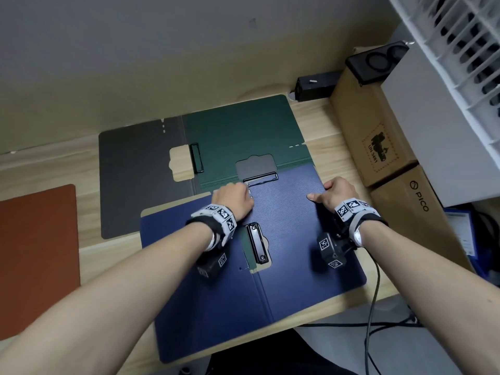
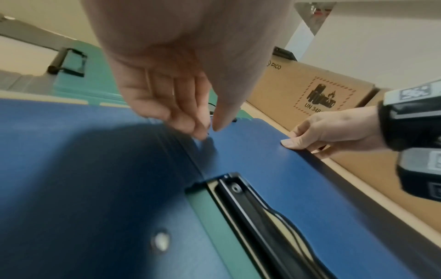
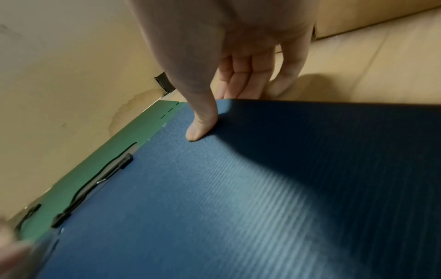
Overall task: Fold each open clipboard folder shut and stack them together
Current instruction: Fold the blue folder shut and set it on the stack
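A blue clipboard folder (image 1: 284, 212) lies open on the wooden desk in front of me, with its black clip (image 1: 255, 243) near the fold. It overlaps an open green folder (image 1: 238, 125) and an open grey folder (image 1: 135, 180) behind it. My right hand (image 1: 335, 193) pinches the blue folder's (image 3: 214, 207) right edge, thumb on top and fingers underneath. My left hand (image 1: 232, 197) touches the blue folder (image 2: 95, 169) by its fold near the far edge, with its fingertips (image 2: 203, 135) pointing down. A closed orange-brown folder (image 1: 35, 253) lies at the far left.
Two cardboard boxes (image 1: 378, 136) stand along the desk's right side, close to my right hand. A black device (image 1: 316, 85) sits at the back by the wall. A white grille (image 1: 460, 50) rises at the right. A black cable (image 1: 370, 307) hangs over the desk's front edge.
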### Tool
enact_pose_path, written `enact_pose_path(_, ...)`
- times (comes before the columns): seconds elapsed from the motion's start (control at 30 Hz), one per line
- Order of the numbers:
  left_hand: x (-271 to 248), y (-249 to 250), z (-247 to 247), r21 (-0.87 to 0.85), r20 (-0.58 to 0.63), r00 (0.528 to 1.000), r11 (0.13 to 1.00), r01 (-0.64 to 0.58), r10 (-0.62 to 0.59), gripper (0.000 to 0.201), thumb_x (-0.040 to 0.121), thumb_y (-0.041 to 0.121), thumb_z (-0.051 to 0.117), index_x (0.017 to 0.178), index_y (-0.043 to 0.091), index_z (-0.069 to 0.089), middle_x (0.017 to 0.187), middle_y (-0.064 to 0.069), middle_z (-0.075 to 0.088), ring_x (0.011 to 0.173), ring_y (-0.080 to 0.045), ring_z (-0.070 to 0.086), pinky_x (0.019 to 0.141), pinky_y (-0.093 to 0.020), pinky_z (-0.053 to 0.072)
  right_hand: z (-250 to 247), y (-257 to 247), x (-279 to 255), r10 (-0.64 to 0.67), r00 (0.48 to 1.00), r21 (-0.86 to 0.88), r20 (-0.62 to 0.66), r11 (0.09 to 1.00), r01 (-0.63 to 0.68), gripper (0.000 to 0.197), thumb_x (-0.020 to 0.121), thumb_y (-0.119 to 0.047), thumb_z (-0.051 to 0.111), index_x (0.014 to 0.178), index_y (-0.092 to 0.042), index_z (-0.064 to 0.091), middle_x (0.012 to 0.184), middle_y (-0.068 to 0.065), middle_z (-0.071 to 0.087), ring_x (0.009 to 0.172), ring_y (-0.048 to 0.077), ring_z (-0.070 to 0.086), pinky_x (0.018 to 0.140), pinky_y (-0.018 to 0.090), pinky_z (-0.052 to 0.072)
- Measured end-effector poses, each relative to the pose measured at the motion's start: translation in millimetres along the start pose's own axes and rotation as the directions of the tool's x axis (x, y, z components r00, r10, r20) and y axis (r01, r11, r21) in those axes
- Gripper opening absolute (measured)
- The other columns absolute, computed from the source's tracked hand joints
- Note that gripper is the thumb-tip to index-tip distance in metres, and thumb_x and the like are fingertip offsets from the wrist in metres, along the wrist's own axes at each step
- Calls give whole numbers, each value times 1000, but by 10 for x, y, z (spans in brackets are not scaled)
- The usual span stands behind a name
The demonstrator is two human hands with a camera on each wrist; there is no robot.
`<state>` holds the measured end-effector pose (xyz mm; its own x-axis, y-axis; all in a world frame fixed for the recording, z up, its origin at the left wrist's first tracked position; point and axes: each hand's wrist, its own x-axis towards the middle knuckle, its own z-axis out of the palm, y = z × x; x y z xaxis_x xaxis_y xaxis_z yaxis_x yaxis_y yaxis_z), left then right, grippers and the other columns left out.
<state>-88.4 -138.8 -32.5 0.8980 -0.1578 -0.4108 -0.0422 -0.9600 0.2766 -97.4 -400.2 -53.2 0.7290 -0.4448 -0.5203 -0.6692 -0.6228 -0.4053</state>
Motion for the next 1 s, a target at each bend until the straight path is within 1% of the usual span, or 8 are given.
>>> enact_pose_path(0.07,163,16,-30,6,-85,994,998,-70,71,12,88,27,56,95,17,56,97,-4,62,90,-28,62,76,-37,51,6,17,-18,-12,1000,-11,-24,1000,12,52,64,-45,87,97,-16,60,105,5,66,94,28,60,81,34,50)
enact_pose_path(0.17,385,49,-14,104,-98,987,987,-120,130,40,87,42,62,113,14,51,116,-8,53,107,-29,54,83,-44,51,18,23,-18,1,1000,-9,-15,1000,-2,50,66,-43,85,98,-13,61,106,8,67,97,32,61,83,35,50)
enact_pose_path(0.37,590,149,38,263,-75,971,944,-201,227,47,92,51,53,120,13,51,123,-8,54,115,-31,51,73,-39,42,66,43,40,26,999,11,-20,1000,-26,52,64,-46,86,99,-21,58,108,3,65,98,26,60,83,32,48)
enact_pose_path(0.5,559,182,55,512,-5,918,789,-339,397,26,103,29,39,118,10,47,117,-10,56,103,-33,56,58,-36,37,78,44,37,23,999,35,-26,999,-22,52,65,-43,86,101,-16,59,106,3,65,96,26,60,79,31,46)
enact_pose_path(0.57,546,198,55,570,34,906,736,-365,423,20,98,9,41,117,8,47,114,-11,57,100,-32,57,57,-36,38,72,66,27,13,1000,48,-22,999,-12,49,66,-41,86,98,-15,58,103,3,65,94,25,60,76,31,45)
enact_pose_path(0.63,536,206,41,585,51,906,722,-369,421,21,95,5,41,115,8,48,112,-11,58,97,-31,58,57,-37,38,71,101,7,1,1000,56,-19,998,0,46,67,-39,85,94,-15,56,100,3,64,91,25,59,74,31,44)
enact_pose_path(0.87,509,199,30,482,-34,908,803,-351,417,20,100,20,38,113,14,52,112,-8,60,101,-30,58,59,-35,35,12,197,-38,-34,999,119,-18,992,36,35,74,-30,80,84,-17,49,96,6,64,81,23,56,57,30,36)
enact_pose_path(1.0,462,189,13,383,-69,943,881,-277,326,22,100,28,42,114,15,52,118,-8,56,108,-30,54,65,-35,36,-33,203,-119,-63,998,140,-8,988,63,31,77,-27,77,84,-17,48,94,5,63,82,23,57,60,30,37)
